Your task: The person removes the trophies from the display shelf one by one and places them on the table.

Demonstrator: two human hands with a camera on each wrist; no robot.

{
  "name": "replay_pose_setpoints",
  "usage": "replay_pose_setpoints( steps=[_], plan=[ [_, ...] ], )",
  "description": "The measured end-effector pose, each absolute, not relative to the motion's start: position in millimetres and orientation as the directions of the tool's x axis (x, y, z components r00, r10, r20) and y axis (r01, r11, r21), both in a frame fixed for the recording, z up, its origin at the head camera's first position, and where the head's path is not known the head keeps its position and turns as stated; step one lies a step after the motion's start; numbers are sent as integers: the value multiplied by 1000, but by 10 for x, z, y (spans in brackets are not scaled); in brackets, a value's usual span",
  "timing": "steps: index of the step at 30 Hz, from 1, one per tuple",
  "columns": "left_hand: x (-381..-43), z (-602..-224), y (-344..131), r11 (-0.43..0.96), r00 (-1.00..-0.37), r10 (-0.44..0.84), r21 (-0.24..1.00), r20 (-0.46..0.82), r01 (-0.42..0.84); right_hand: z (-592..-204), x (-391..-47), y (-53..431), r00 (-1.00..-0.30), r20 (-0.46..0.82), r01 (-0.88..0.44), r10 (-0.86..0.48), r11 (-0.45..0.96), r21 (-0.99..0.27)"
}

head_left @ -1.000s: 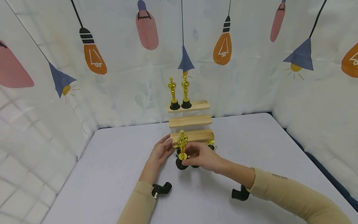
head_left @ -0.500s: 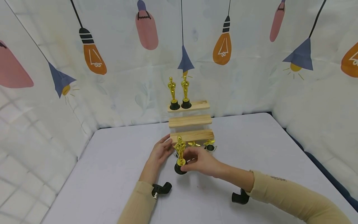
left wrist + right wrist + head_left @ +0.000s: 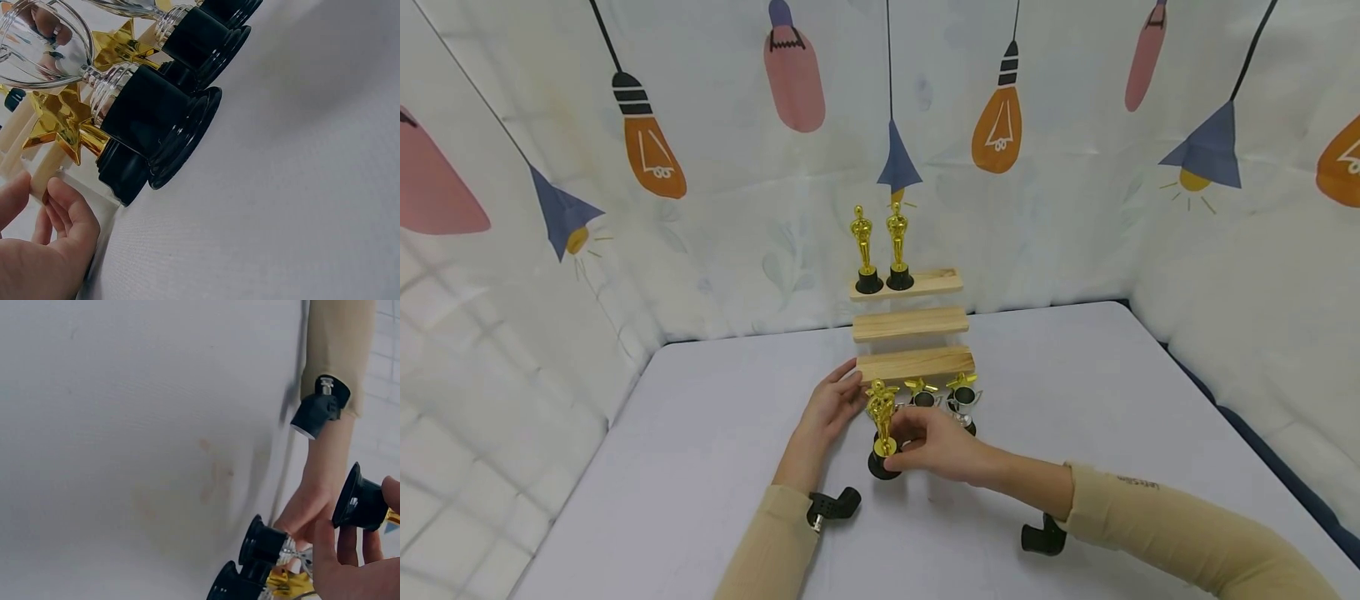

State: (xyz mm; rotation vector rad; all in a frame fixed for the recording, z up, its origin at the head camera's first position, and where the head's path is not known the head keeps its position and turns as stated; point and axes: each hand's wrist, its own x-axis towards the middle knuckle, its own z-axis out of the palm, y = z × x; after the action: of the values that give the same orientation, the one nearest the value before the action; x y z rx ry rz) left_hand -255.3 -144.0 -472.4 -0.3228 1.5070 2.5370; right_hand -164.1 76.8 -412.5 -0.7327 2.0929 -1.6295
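My right hand (image 3: 943, 446) pinches a gold figure trophy (image 3: 881, 417) by its round black base (image 3: 362, 503). The trophy is held upright in front of the stand, clear of the tabletop. My left hand (image 3: 829, 410) grips the left end of the lowest wooden shelf (image 3: 917, 363); in the left wrist view its thumb and fingers pinch the wood. Between the hands and the shelf stand silver trophy cups (image 3: 964, 398) with black bases. Gold star trophies (image 3: 59, 119) stand right behind the cups. In the head view, my right hand hides part of this group.
Two gold figure trophies (image 3: 897, 246) stand on the left half of the top shelf (image 3: 940, 282). A middle shelf (image 3: 910, 324) lies below it. The stand is on a white-covered table (image 3: 1052, 383), close to the patterned cloth wall (image 3: 1060, 233).
My right hand has brought the gold figure trophy down and toward me, slightly left. More of the cups behind it shows now. My left hand has stayed on the shelf end.
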Motion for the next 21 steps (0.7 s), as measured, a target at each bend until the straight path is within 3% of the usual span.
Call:
replay_pose_setpoints(
  steps=[21],
  plan=[
    [-2547,-4709,-1435,-480,-961,43,838,-273,-260,-4434,-1666,714,-836,-40,-120,-547,253,-960]
  ],
)
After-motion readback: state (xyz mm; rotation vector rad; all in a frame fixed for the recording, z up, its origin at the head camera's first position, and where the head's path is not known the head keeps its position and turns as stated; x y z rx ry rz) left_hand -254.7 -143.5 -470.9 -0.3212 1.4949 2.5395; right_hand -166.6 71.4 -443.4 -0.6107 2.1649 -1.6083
